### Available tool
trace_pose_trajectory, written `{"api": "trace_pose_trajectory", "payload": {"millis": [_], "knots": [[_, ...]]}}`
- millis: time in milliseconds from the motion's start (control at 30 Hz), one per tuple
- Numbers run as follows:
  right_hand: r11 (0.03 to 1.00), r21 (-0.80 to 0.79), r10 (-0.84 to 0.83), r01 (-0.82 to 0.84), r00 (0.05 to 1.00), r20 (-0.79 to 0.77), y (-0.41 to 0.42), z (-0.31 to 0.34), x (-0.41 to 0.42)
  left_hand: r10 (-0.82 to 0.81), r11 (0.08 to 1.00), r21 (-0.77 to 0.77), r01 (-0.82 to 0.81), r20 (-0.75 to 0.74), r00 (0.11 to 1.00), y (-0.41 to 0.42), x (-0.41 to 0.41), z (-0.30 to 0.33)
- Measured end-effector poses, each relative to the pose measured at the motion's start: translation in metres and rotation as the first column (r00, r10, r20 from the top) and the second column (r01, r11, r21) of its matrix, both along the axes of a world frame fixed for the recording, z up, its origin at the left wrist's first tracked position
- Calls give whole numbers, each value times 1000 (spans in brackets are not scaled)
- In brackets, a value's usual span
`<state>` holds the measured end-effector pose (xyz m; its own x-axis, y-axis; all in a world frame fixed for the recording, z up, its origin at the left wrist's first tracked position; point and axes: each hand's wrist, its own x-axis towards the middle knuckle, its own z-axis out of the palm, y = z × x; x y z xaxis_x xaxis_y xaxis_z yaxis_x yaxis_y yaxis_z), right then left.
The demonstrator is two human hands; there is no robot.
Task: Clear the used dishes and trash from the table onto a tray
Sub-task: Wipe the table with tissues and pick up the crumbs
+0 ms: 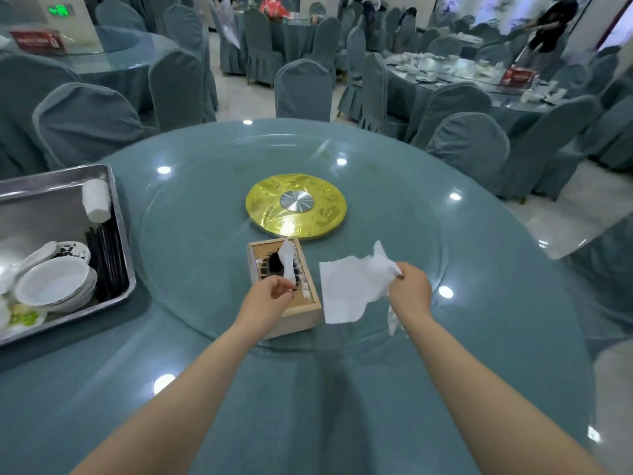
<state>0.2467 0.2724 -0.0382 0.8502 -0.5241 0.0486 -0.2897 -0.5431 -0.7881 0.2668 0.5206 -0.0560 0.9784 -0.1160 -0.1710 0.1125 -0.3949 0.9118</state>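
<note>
A wooden tissue box sits on the glass turntable in front of me, with a white tissue sticking up from its slot. My left hand lies on the box, fingers curled at the base of that tissue. My right hand pinches a loose white tissue that hangs spread above the glass to the right of the box. A steel tray stands at the table's left edge, holding white bowls, black chopsticks and a rolled white towel.
A gold disc with a silver hub marks the turntable's centre. Covered chairs ring the round table. Another table at the back right carries used dishes, and a person stands beside it.
</note>
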Motion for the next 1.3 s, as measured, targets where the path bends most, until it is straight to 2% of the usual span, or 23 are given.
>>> {"api": "trace_pose_trajectory", "payload": {"millis": [67,200,333,567,633,700,767,867,967,1067,1167,1300], "knots": [[1000,-15,24,-25,999,-37,-18,-6,3,0,1000,5,0,1,1000,-12,-1,-3],[997,78,15,-13,999,-33,-54,-22,8,-31,999,28,32,-19,999,-48,-6,-12],[976,202,114,-82,982,-152,-92,-45,17,-60,997,53,61,-26,998,-87,-9,-28],[830,420,460,-368,877,-141,-132,-54,21,-166,961,208,182,-92,982,-148,7,-45],[765,490,535,-417,835,-124,-141,-53,23,-192,947,238,216,-118,974,-161,16,-46],[714,542,589,-442,798,-125,-148,-52,29,-190,953,205,225,-178,966,-171,27,-47],[700,564,605,-438,784,-141,-156,-56,39,-183,951,207,231,-225,957,-177,36,-49],[758,509,569,-408,794,-213,-160,-70,57,-125,944,273,187,-228,966,-178,44,-54],[862,400,443,-312,847,-293,-159,-90,72,-55,907,406,115,-155,986,-175,48,-62],[930,309,303,-197,888,-346,-159,-105,78,11,894,445,46,-124,992,-171,48,-73],[970,211,185,-122,933,-309,-158,-112,81,11,897,441,41,-116,993,-169,46,-76],[971,191,185,-145,959,-213,-150,-111,82,23,914,406,23,-107,994,-170,44,-71]]}}
